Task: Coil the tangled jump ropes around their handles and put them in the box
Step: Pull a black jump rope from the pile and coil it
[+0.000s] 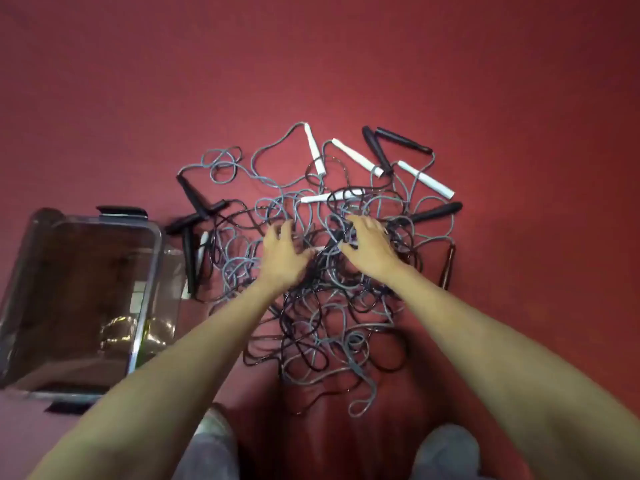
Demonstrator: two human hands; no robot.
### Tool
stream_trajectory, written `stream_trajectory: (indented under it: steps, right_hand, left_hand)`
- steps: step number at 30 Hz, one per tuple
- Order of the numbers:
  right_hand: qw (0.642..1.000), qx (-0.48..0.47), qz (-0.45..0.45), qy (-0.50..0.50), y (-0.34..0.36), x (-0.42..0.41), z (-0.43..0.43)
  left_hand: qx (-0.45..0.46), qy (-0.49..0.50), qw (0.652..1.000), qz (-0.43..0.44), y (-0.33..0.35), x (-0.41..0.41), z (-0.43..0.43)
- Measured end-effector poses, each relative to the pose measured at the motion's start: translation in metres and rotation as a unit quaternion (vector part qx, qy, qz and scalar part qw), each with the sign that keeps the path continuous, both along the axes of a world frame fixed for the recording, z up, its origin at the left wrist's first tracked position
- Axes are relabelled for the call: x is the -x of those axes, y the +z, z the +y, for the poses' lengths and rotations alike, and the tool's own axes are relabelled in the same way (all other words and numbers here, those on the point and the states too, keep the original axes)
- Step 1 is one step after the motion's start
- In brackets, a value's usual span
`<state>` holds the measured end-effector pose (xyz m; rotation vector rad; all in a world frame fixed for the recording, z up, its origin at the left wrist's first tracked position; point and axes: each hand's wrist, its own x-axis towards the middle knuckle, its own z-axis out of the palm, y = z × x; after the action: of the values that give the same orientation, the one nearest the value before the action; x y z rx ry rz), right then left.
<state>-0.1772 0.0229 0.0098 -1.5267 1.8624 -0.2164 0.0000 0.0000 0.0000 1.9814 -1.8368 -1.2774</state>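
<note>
A tangle of grey and black jump ropes [332, 317] lies on the red floor in front of me. White handles [356, 157] and black handles [403, 140] stick out along its far edge, and more black handles [188, 195] lie at its left. My left hand [284, 258] rests on the middle of the tangle with its fingers spread. My right hand [369, 249] is beside it, fingers curled down into the cords, the thumb against a white handle piece. The clear plastic box [156, 258] stands open at the left, with no rope in it.
The box has a black clip [121, 211] on its far rim and another at its near edge [65, 407]. A dark brown handle [447, 266] lies at the tangle's right side. My knees [214, 445] show at the bottom. Red floor [346, 64] stretches beyond the ropes.
</note>
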Motion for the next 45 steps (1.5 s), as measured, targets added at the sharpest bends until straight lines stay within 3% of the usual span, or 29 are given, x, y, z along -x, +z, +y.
stream_trajectory:
  steps: [2,6,9,12,16,19,24,26,31,36,37,38,40,41,43,45]
  right_hand:
    - [0.999,-0.001,0.014,0.036,-0.005,-0.011,0.017]
    - [0.994,-0.031,0.023,0.106,-0.017,-0.034,0.064]
    - [0.996,-0.030,0.014,0.081,-0.020,-0.040,0.083]
    - [0.997,-0.018,0.027,0.072,-0.017,-0.046,0.097]
    - [0.999,0.013,0.031,0.020,-0.011,-0.052,0.109]
    - [0.998,0.016,0.062,-0.002,-0.005,-0.059,0.117]
    - [0.994,-0.002,0.103,-0.039,-0.008,-0.082,0.129]
    - [0.993,-0.012,0.078,-0.088,-0.013,-0.092,0.130]
    - [0.977,0.071,-0.034,-0.199,0.012,-0.093,0.122]
    - [0.900,0.128,-0.260,-0.326,0.077,-0.053,0.101]
    - [0.908,0.110,-0.242,-0.323,0.085,-0.046,0.097]
    - [0.940,0.075,-0.171,-0.287,0.090,-0.041,0.095]
    - [0.989,0.012,0.011,-0.146,0.101,-0.038,0.103]
    - [0.997,0.018,0.039,-0.066,0.106,-0.041,0.109]
    - [0.996,0.057,0.001,0.065,0.115,-0.050,0.121]
    - [0.993,0.060,-0.089,0.057,0.129,-0.056,0.129]
  left_hand:
    - [0.033,-0.001,0.999,-0.024,-0.006,-0.008,0.015]
    - [-0.006,-0.051,0.998,-0.038,-0.012,-0.029,0.057]
    - [-0.060,-0.113,0.991,-0.026,-0.011,-0.041,0.079]
    - [-0.035,-0.050,0.997,-0.040,-0.007,-0.045,0.091]
    - [-0.010,0.001,0.999,0.042,0.005,-0.042,0.105]
    - [0.031,-0.025,0.999,-0.004,0.010,-0.044,0.119]
    - [0.008,-0.059,0.998,-0.038,0.018,-0.057,0.137]
    - [0.005,-0.065,0.998,-0.027,0.019,-0.062,0.143]
    - [-0.008,-0.107,0.994,0.001,0.012,-0.062,0.147]
    - [-0.049,-0.111,0.992,0.029,0.031,-0.055,0.149]
    - [-0.037,-0.078,0.995,0.055,0.037,-0.056,0.147]
    - [-0.013,-0.040,0.996,0.083,0.043,-0.057,0.144]
    - [0.040,-0.011,0.992,0.118,0.061,-0.057,0.139]
    - [0.065,-0.023,0.990,0.124,0.072,-0.055,0.137]
    - [0.114,-0.042,0.983,0.135,0.099,-0.051,0.135]
    - [0.153,-0.016,0.975,0.163,0.122,-0.049,0.135]
